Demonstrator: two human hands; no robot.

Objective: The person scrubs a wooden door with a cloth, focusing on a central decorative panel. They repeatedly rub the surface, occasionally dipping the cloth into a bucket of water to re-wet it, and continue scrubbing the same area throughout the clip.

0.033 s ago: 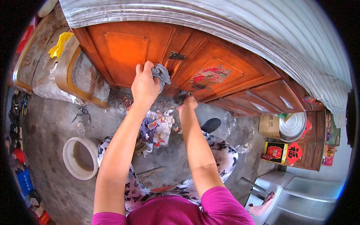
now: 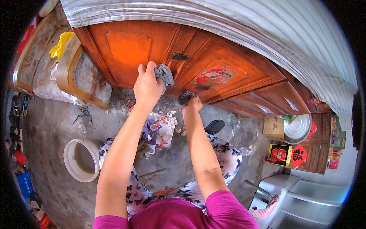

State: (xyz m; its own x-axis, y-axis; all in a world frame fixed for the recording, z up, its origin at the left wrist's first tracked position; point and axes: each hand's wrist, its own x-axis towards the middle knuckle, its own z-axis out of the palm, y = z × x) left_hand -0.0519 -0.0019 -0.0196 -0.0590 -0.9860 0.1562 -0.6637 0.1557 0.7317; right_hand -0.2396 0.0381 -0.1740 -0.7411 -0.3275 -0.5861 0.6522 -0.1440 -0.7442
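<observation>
My left hand (image 2: 148,84) is closed around a crumpled grey rag (image 2: 164,75), pressed against the orange-brown wooden cabinet (image 2: 127,49) beside the gap between its doors. Lower and to the right, my right hand (image 2: 193,104) grips a dark, fuzzy scouring pad (image 2: 185,97) near the cabinet's lower edge; its exact make is hard to tell. Just above that hand, a torn red and green picture (image 2: 215,75) clings to the right door panel. A dark metal latch (image 2: 180,56) sits between the doors.
Paper scraps and cloths (image 2: 162,129) lie on the floor between my legs. A white bucket (image 2: 81,160) of murky water stands at left, near a patterned sofa (image 2: 85,74) with a yellow cloth (image 2: 61,45). Rightward are a cardboard box (image 2: 273,128) and round metal lid (image 2: 297,129).
My right hand and the dark scouring pad have shifted very slightly upward, toward the cabinet. The left hand with the rag stays almost in place.
</observation>
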